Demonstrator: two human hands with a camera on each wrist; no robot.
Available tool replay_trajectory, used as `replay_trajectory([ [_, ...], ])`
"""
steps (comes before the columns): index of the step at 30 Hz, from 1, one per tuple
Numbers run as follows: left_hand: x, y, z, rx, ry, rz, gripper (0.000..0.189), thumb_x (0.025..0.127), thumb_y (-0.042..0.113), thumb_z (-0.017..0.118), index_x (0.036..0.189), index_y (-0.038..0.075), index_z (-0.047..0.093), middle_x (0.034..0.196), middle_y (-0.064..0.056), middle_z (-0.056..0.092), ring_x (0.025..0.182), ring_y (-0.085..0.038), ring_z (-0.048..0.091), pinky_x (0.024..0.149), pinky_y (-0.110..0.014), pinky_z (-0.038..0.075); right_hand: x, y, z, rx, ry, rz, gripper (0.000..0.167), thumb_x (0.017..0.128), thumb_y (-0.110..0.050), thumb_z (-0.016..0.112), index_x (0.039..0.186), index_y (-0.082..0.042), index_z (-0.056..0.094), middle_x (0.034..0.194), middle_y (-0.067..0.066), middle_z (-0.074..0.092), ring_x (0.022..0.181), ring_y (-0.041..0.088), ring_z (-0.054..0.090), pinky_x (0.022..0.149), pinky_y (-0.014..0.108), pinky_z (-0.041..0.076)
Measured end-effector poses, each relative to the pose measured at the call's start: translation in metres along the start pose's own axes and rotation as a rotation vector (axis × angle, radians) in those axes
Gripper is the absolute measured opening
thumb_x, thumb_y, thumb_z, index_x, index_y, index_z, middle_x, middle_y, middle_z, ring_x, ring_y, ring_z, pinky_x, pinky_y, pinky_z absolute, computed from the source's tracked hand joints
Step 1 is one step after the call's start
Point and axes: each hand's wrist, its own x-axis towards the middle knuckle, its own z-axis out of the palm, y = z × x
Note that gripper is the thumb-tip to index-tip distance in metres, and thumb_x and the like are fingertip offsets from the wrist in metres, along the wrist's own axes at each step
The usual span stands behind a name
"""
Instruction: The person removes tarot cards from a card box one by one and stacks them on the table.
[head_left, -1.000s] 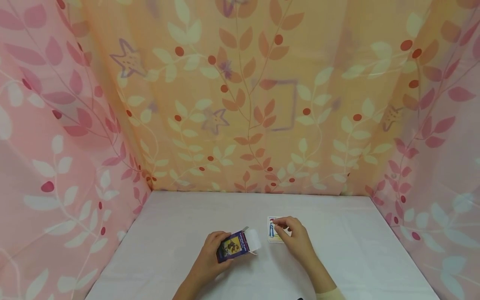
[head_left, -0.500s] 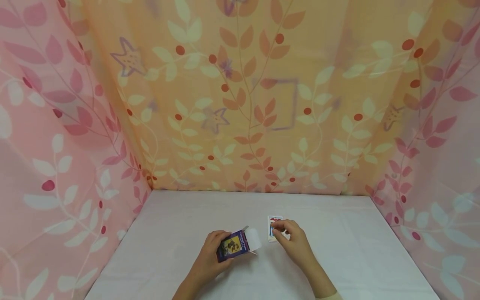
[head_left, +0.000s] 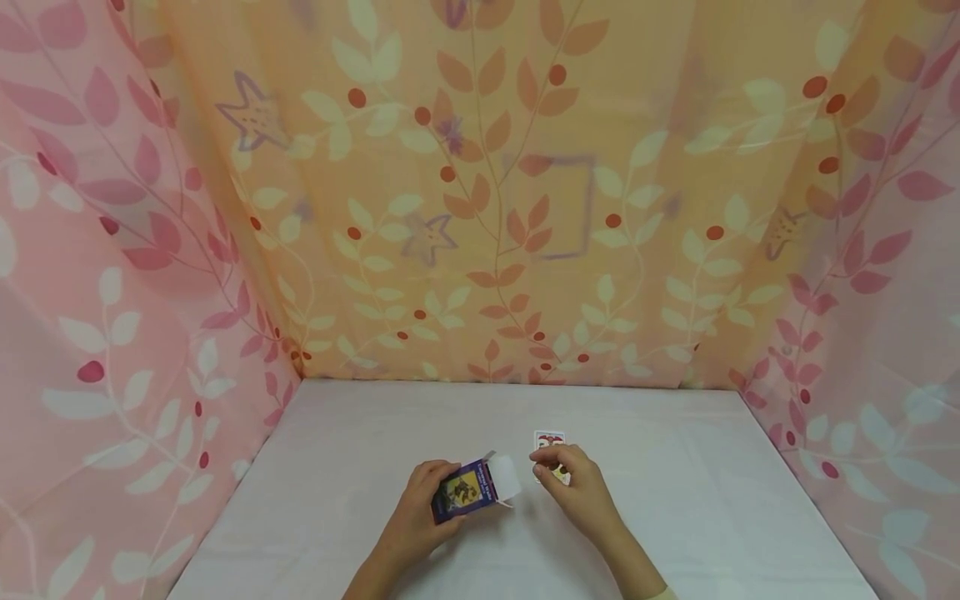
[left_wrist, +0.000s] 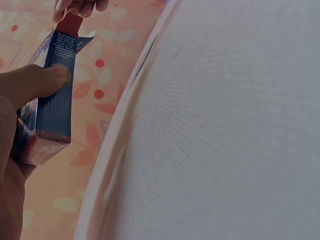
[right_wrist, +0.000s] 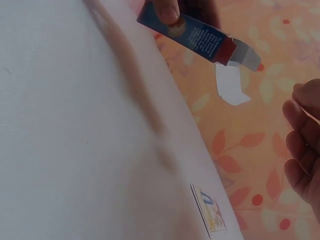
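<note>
The left hand [head_left: 420, 507] comes in from the lower edge of the head view, its wrist angled up and to the right, and grasps a dark blue rectangular cardboard box with a yellow picture panel on its front [head_left: 463, 493]. The thumb presses on one narrow side of the box while the fingers wrap the opposite edge. The box is tilted, its unsealed end turned toward the right hand [head_left: 581, 487].

The right hand is released: its fingers are loosely bent, the tips of thumb and forefinger stand slightly apart, and nothing shows between them. It hangs just beside the box's unsealed end, knuckles up, the forearm slanting down to a pale yellowish sleeve [head_left: 662, 594] at the picture's lower edge.

Counted, there are two hands and one box, with one broad white flap [head_left: 507, 477] folded outward and two narrow side flaps beside it. One small stack of white-bordered, colourfully printed paper cards [head_left: 550, 437] lies flat on the white cloth-covered table [head_left: 352, 450], beyond the right hand and partly hidden by it; the number of cards cannot be told. The box and the stack are apart. Behind the table hangs an orange-yellow fabric curtain printed with leaves and red dots [head_left: 495, 208], with pink leaf-patterned fabric at both sides [head_left: 97, 317].
</note>
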Motion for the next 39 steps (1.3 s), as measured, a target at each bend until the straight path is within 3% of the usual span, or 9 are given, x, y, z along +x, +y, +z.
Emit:
replay_trajectory([
  [5, -0.001, -0.001, 0.000, 0.000, 0.010, 0.009, 0.079, 0.073, 0.022, 0.094, 0.142, 0.023, 0.056, 0.137, 0.011, 0.050, 0.124, -0.009, 0.049, 0.104, -0.040, 0.051, -0.002, -0.005, 0.006, -0.013, -0.003, 0.007, 0.015, 0.089, -0.014, 0.079, 0.101, -0.023, 0.076, 0.091, -0.019, 0.064, 0.088, 0.011, 0.060, 0.077, 0.034, 0.053],
  [15, -0.002, -0.002, 0.002, 0.003, 0.009, 0.011, 0.079, 0.073, 0.026, 0.094, 0.142, 0.024, 0.056, 0.137, 0.012, 0.050, 0.125, -0.009, 0.049, 0.104, -0.040, 0.052, -0.008, -0.007, 0.018, -0.019, -0.063, -0.017, 0.016, 0.089, -0.014, 0.080, 0.100, -0.024, 0.075, 0.095, -0.020, 0.068, 0.090, 0.007, 0.059, 0.079, 0.032, 0.053],
  [22, -0.001, 0.000, 0.002, -0.014, 0.006, 0.016, 0.078, 0.074, 0.025, 0.094, 0.142, 0.021, 0.056, 0.137, 0.011, 0.050, 0.126, -0.010, 0.049, 0.105, -0.041, 0.051, -0.010, -0.006, 0.024, -0.029, -0.088, 0.014, 0.019, 0.088, -0.015, 0.080, 0.099, -0.029, 0.075, 0.093, -0.013, 0.072, 0.088, 0.011, 0.059, 0.072, 0.031, 0.049],
  [28, -0.001, 0.000, 0.002, -0.003, 0.016, 0.025, 0.078, 0.073, 0.026, 0.094, 0.142, 0.025, 0.056, 0.136, 0.011, 0.050, 0.124, -0.009, 0.049, 0.103, -0.039, 0.052, -0.011, -0.006, 0.030, -0.061, -0.109, 0.052, 0.015, 0.088, -0.021, 0.080, 0.098, -0.030, 0.075, 0.092, -0.022, 0.069, 0.087, 0.006, 0.057, 0.072, 0.028, 0.048],
  [34, -0.001, -0.002, 0.003, 0.029, 0.036, 0.076, 0.079, 0.073, 0.026, 0.094, 0.142, 0.022, 0.055, 0.136, 0.008, 0.052, 0.123, -0.012, 0.051, 0.102, -0.038, 0.052, -0.011, -0.005, 0.034, -0.083, -0.109, 0.001, 0.011, 0.089, -0.021, 0.080, 0.098, -0.025, 0.075, 0.091, -0.021, 0.068, 0.085, 0.005, 0.058, 0.071, 0.023, 0.046],
  [39, -0.002, -0.002, 0.004, 0.039, 0.038, 0.086, 0.081, 0.073, 0.027, 0.094, 0.143, 0.026, 0.054, 0.136, 0.010, 0.051, 0.123, -0.010, 0.050, 0.102, -0.036, 0.052, -0.013, -0.003, 0.036, -0.080, -0.106, -0.031, 0.010, 0.088, -0.020, 0.081, 0.095, -0.024, 0.075, 0.090, -0.020, 0.068, 0.083, 0.009, 0.059, 0.070, 0.023, 0.046],
])
